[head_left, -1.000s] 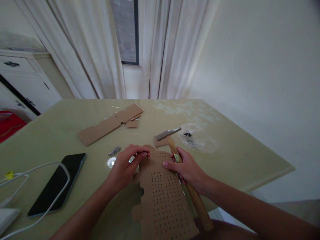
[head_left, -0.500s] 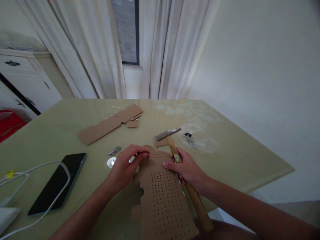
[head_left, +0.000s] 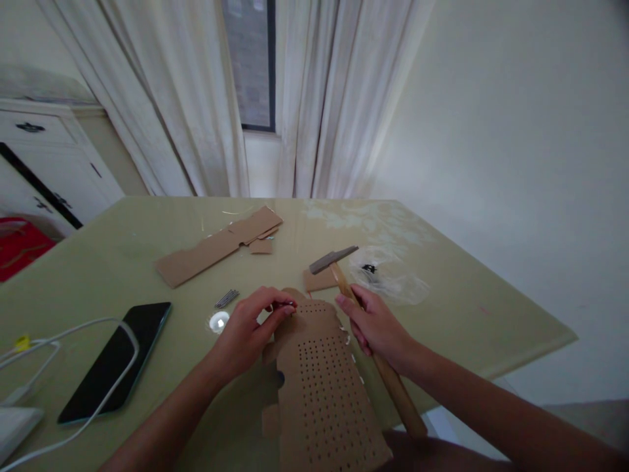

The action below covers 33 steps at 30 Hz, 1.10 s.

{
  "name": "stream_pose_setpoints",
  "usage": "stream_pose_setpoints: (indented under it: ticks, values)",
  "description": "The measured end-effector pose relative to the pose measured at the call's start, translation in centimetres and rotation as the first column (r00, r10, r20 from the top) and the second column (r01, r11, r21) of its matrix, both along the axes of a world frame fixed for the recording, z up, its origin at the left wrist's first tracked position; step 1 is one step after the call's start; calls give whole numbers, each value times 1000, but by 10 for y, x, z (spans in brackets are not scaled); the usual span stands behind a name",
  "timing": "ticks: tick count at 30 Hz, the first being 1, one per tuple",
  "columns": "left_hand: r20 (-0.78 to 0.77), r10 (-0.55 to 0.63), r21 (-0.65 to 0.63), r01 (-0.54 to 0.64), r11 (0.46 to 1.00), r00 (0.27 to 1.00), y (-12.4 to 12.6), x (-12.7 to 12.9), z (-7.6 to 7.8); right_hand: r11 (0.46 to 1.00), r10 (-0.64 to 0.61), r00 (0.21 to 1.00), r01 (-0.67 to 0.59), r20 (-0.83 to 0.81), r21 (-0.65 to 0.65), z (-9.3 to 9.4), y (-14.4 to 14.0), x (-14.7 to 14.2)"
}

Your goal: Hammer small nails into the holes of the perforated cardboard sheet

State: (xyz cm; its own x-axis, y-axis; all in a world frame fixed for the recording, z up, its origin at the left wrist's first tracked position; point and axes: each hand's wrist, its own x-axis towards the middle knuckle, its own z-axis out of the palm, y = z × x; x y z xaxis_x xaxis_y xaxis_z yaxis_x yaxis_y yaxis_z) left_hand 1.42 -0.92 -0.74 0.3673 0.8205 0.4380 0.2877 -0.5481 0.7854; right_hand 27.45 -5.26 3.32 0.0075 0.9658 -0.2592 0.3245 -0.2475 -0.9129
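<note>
1. A small nail, barely visible, is pinched between thumb and fingertips of the left hand at the far end of the perforated cardboard, seemingly to keep it upright.
2. The hammer is gripped mid-handle by the closed right hand, its head raised clear.
3. The cardboard overhangs the table's near edge.
4. Spare nails, a phone and cardboard strips lie further left; curtains hang beyond the far edge.

One hammer, one phone, one perforated cardboard sheet, two hands
</note>
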Motion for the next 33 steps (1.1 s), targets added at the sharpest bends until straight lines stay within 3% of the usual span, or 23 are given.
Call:
stream_pose_setpoints:
  ticks: [4, 7, 10, 13, 16, 19, 25, 30, 33]
  values:
    - [0, 0, 10, 0, 1000, 1000, -1, 2, 1, 976, 57, 985, -89, 163, 196, 30, 0, 11]
    - [-4, 0, 7, 0, 1000, 1000, -1, 3, 2, 888, 104, 878, -294, 468, 354, 58, -8, 14]
    - [-19, 4, -3, -4, 1000, 1000, 0, 3, 1, 837, 196, 728, -473, 656, 274, 77, -20, 8]
    - [-19, 8, -9, -9, 1000, 1000, 2, 2, -2, 808, 219, 631, -545, 744, 225, 85, -30, -4]
    - [-8, 25, 4, -25, 1000, 1000, 3, 1, -4, 797, 199, 598, -560, 776, 227, 90, -34, -13]
    - [-12, 22, 14, -21, 1000, 1000, 3, 0, -3, 813, 155, 626, -521, 765, 261, 94, -34, -16]
    - [-16, 1, -3, -2, 1000, 1000, 3, 1, -1, 825, 121, 602, -503, 789, 257, 90, -30, -12]
    - [0, -22, 10, 22, 1000, 1000, 3, 2, 2, 838, 83, 652, -456, 754, 301, 89, -29, -8]
    - [7, -34, 5, 34, 999, 999, 3, 2, 3, 834, 107, 578, -495, 809, 243, 86, -31, -5]
